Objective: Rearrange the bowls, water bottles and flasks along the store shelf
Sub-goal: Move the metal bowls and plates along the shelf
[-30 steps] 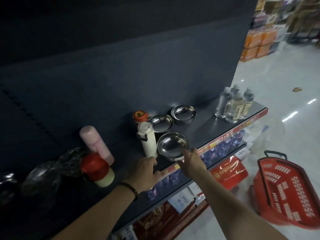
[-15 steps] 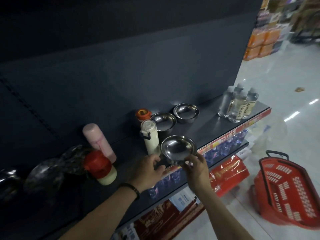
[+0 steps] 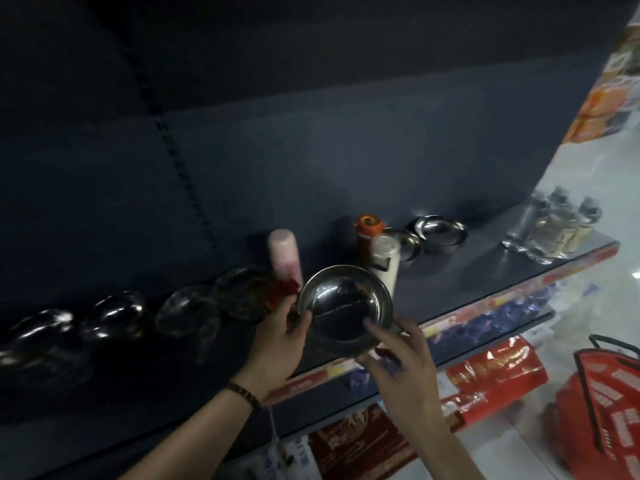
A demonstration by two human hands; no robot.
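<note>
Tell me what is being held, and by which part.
The steel bowl, by its rim: the left hand grips the left edge, the right hand pinches the lower right edge.

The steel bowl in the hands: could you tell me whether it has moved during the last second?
Yes. The bowl was right of the white flask on the shelf; now it is lifted and left of it.
</note>
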